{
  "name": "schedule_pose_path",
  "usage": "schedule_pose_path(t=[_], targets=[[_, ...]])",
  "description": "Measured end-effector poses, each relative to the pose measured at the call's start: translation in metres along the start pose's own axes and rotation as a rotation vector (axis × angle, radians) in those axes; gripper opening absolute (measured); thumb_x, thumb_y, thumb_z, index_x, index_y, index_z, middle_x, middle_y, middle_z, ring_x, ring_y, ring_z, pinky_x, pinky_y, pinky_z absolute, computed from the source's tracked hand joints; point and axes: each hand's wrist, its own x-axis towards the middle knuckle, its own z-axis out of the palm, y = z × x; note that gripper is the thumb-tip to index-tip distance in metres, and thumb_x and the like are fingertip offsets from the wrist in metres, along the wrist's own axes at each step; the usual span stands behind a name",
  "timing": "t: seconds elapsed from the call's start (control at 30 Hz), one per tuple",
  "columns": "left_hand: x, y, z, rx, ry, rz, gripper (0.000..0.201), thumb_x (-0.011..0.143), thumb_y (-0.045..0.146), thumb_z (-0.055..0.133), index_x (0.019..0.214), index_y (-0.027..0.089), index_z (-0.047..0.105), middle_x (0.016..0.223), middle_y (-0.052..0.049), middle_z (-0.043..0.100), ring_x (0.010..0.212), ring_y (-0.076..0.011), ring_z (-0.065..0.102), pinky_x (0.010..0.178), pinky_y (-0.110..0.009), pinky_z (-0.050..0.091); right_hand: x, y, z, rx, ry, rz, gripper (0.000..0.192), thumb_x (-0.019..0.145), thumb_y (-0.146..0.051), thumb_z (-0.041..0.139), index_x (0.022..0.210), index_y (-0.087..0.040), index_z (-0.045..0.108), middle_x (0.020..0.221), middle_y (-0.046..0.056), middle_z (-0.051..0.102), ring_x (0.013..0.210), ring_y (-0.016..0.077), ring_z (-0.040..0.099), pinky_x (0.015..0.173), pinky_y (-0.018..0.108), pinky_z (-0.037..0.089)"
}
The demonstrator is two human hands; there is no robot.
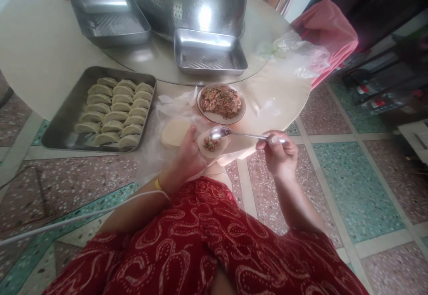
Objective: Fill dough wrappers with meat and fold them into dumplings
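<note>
A round dumpling wrapper (219, 149) lies across the palm and fingers of my left hand (190, 157), with a small heap of meat filling (211, 144) on it. My right hand (280, 152) grips a metal spoon (245, 135) by its handle, fingers closed. The spoon's bowl is over the wrapper, at the filling's upper edge. Just beyond stands a bowl (220, 119) of minced filling. A stack of wrappers (172, 133) rests on plastic beside my left hand. To the left, a metal tray (63, 128) holds rows of folded dumplings (112, 107).
Two more metal trays (112, 23) (210, 59) stand farther back, before a large perforated metal colander (187, 1). A plastic bag (301, 54) lies at the table's right edge near a pink-covered chair (331, 27). A white cable (83, 217) runs to my left wrist.
</note>
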Motion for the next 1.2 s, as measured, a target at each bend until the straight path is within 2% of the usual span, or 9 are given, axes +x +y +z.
schedule_pose_path(t=[0.2,0.33,0.47,0.57,0.67,0.73,0.8,1.0,1.2], targets=[[-0.001,0.009,0.000,-0.014,-0.045,0.029,0.068,0.099,0.061,0.028,0.126,0.008,0.061,0.112,-0.019,0.073,0.113,-0.0317,0.068,0.095,-0.045,0.056,-0.015,-0.006,-0.020,-0.108,-0.108,-0.233,0.010,0.092,-0.039,0.065,0.096,-0.038,0.074,0.075,-0.001,0.071,0.065,0.0162,0.068,0.057,0.034,0.055],[-0.002,0.008,0.003,-0.003,-0.049,0.017,0.067,0.099,0.060,0.026,0.123,0.009,0.063,0.110,-0.019,0.073,0.113,-0.0338,0.068,0.096,-0.049,0.054,-0.018,-0.008,-0.019,-0.154,-0.241,-0.314,0.019,0.095,-0.030,0.063,0.106,-0.040,0.074,0.077,-0.002,0.074,0.072,0.0176,0.070,0.062,0.036,0.057],[-0.004,0.004,0.007,0.023,-0.016,0.036,0.066,0.100,0.058,0.027,0.120,0.009,0.065,0.105,-0.017,0.074,0.111,-0.0307,0.069,0.093,-0.042,0.056,-0.016,-0.006,-0.012,-0.169,-0.271,-0.328,0.025,0.096,-0.026,0.062,0.111,-0.043,0.072,0.081,-0.003,0.075,0.075,0.0158,0.070,0.063,0.034,0.056],[-0.005,0.002,0.010,0.008,0.039,0.051,0.064,0.102,0.054,0.025,0.120,0.007,0.064,0.104,-0.017,0.074,0.111,-0.0294,0.068,0.093,-0.040,0.056,-0.017,-0.005,-0.011,-0.162,-0.232,-0.303,0.022,0.097,-0.027,0.061,0.108,-0.041,0.072,0.080,-0.003,0.074,0.072,0.0152,0.069,0.061,0.034,0.055],[-0.003,-0.001,0.010,-0.032,0.084,0.057,0.058,0.102,0.051,0.028,0.126,0.010,0.061,0.105,-0.014,0.075,0.111,-0.0286,0.068,0.095,-0.042,0.056,-0.016,-0.006,-0.012,-0.189,-0.084,-0.291,0.018,0.099,-0.032,0.056,0.105,-0.039,0.071,0.076,-0.002,0.071,0.067,0.0155,0.068,0.057,0.034,0.053],[0.000,-0.003,0.009,-0.045,0.114,0.048,0.058,0.101,0.052,0.031,0.127,0.010,0.061,0.105,-0.015,0.075,0.110,-0.0289,0.068,0.095,-0.044,0.056,-0.008,-0.006,-0.014,-0.293,0.035,-0.343,0.016,0.099,-0.033,0.054,0.103,-0.037,0.070,0.076,-0.001,0.070,0.068,0.0165,0.068,0.058,0.035,0.052],[0.002,-0.004,0.008,-0.053,0.128,0.034,0.059,0.101,0.053,0.033,0.125,0.007,0.061,0.105,-0.017,0.074,0.109,-0.0294,0.069,0.095,-0.043,0.057,0.005,-0.005,-0.015,-0.465,0.062,-0.415,0.013,0.098,-0.031,0.056,0.100,-0.034,0.068,0.079,0.001,0.071,0.073,0.0179,0.068,0.062,0.036,0.052],[0.003,-0.003,0.009,-0.122,0.144,-0.018,0.058,0.101,0.052,0.034,0.126,0.006,0.061,0.108,-0.017,0.074,0.108,-0.0274,0.069,0.096,-0.041,0.057,0.047,0.015,-0.010,-0.850,-0.193,-0.516,0.015,0.098,-0.025,0.051,0.097,-0.030,0.065,0.081,0.001,0.070,0.075,0.0205,0.064,0.067,0.041,0.055],[0.005,-0.003,0.010,-0.159,0.183,0.005,0.058,0.102,0.050,0.034,0.127,0.004,0.060,0.104,-0.015,0.074,0.105,-0.0239,0.070,0.096,-0.035,0.057,0.050,0.023,-0.003,-0.974,-0.283,-0.652,0.016,0.100,-0.021,0.050,0.102,-0.026,0.065,0.082,0.003,0.072,0.074,0.0195,0.063,0.065,0.039,0.058]])
